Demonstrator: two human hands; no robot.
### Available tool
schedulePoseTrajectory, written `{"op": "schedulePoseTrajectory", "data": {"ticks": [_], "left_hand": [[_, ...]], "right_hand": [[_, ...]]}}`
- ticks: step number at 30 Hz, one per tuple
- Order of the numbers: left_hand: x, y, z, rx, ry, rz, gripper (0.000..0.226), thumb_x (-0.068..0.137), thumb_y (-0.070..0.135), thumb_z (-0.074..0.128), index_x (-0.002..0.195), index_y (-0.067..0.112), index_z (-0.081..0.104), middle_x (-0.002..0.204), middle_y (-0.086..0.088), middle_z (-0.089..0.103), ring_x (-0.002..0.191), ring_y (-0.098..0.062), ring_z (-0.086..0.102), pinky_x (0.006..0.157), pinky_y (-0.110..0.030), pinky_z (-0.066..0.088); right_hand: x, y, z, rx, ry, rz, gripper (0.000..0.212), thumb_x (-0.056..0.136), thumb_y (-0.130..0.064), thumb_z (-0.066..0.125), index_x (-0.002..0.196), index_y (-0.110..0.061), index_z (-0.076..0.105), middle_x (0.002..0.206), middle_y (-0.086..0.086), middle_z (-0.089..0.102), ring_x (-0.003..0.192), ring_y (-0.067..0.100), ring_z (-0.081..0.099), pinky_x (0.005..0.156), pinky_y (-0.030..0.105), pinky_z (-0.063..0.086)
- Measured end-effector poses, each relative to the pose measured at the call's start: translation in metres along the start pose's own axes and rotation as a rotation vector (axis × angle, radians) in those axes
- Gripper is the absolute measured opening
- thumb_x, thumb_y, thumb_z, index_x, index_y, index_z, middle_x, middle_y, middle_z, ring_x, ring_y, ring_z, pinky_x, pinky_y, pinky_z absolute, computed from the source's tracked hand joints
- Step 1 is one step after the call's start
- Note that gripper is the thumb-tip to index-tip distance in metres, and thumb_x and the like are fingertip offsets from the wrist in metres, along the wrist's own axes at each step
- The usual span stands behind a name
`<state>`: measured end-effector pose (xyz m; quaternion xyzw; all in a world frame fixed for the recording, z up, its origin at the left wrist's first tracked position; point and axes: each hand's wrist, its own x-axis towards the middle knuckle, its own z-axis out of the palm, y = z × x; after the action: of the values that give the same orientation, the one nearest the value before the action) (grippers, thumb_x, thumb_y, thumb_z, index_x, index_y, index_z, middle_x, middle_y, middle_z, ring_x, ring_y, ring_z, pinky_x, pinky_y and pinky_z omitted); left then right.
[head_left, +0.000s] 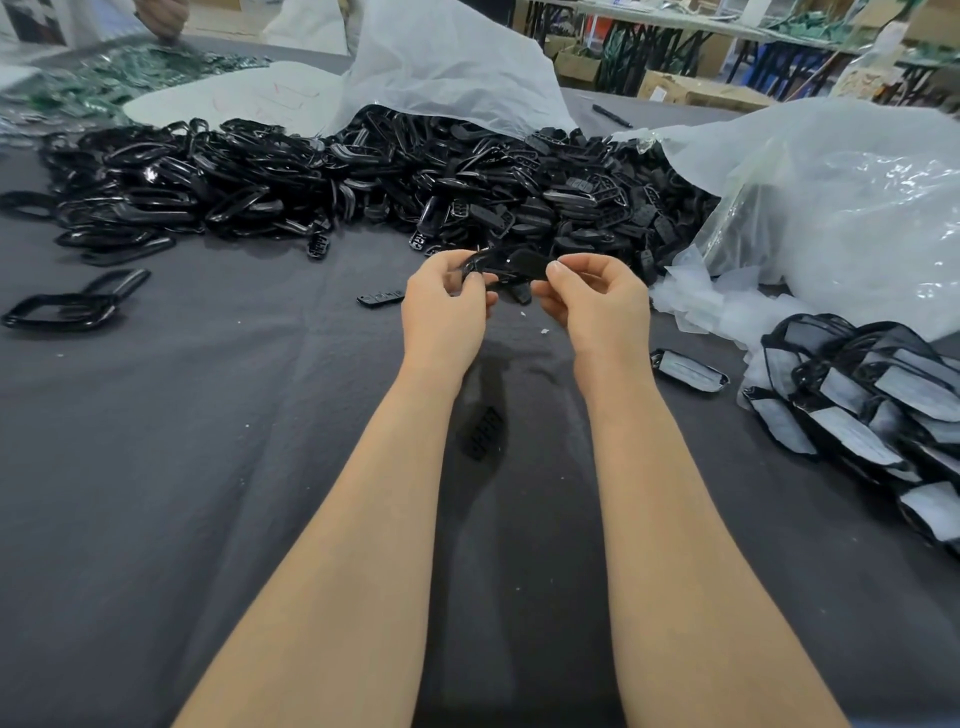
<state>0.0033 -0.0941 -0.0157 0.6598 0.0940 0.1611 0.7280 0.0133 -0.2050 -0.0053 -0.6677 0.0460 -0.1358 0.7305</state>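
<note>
Grey cloth (208, 441) covers the workbench; above it the left hand (444, 306) and right hand (597, 301) pinch opposite ends of a black plastic shell (511, 265). It looks light, stiff and glossy, so probably slippery; holding it by the edges seems safest.

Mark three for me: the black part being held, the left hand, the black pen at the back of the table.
black part (511, 264): head view, exposed middle of its top face.
left hand (441, 317): head view, back of the hand.
black pen (613, 116): head view, middle of its barrel.
</note>
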Motion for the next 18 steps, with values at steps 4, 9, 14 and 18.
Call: {"op": "schedulePoseTrajectory", "data": {"ticks": [4, 9, 14, 18], "left_hand": [[-0.0008, 0.0012, -0.0003, -0.026, 0.027, -0.008, 0.023, 0.097, 0.003, 0.048, 0.095, 0.025, 0.054, 0.08, 0.009, 0.064, 0.057, 0.008, 0.06, 0.066, -0.013, 0.055], [-0.0012, 0.002, 0.0005, -0.032, 0.012, -0.014, 0.02, 0.097, 0.008, 0.05, 0.092, 0.027, 0.054, 0.081, 0.009, 0.065, 0.061, 0.005, 0.061, 0.069, -0.017, 0.056], [-0.003, 0.0004, 0.0012, 0.077, -0.07, 0.049, 0.012, 0.094, 0.012, 0.059, 0.099, 0.023, 0.057, 0.085, 0.006, 0.066, 0.071, -0.004, 0.064, 0.078, -0.026, 0.057], [-0.0027, 0.0003, 0.001, 0.05, -0.071, 0.036, 0.016, 0.094, 0.009, 0.059, 0.1, 0.024, 0.056, 0.084, 0.004, 0.064, 0.067, 0.0, 0.063, 0.076, -0.023, 0.056]], "right_hand": [[0.0005, -0.0001, -0.0008, 0.028, -0.024, 0.02, 0.017, 0.09, -0.001, 0.058, 0.082, -0.015, 0.063, 0.075, 0.0, 0.067, 0.063, 0.005, 0.068, 0.062, 0.018, 0.053], [-0.0006, -0.0004, 0.0, -0.067, -0.023, -0.055, 0.015, 0.091, -0.001, 0.058, 0.088, -0.015, 0.064, 0.08, 0.001, 0.067, 0.063, 0.003, 0.067, 0.065, 0.017, 0.054], [-0.0037, 0.0013, 0.0036, -0.217, -0.011, -0.165, 0.01, 0.09, -0.002, 0.059, 0.093, -0.009, 0.065, 0.083, 0.0, 0.067, 0.065, 0.002, 0.067, 0.074, 0.022, 0.056], [-0.0035, 0.0037, 0.0036, -0.311, 0.026, -0.209, 0.01, 0.088, -0.009, 0.063, 0.09, -0.018, 0.066, 0.079, -0.006, 0.064, 0.075, 0.008, 0.062, 0.079, 0.025, 0.052]]}}
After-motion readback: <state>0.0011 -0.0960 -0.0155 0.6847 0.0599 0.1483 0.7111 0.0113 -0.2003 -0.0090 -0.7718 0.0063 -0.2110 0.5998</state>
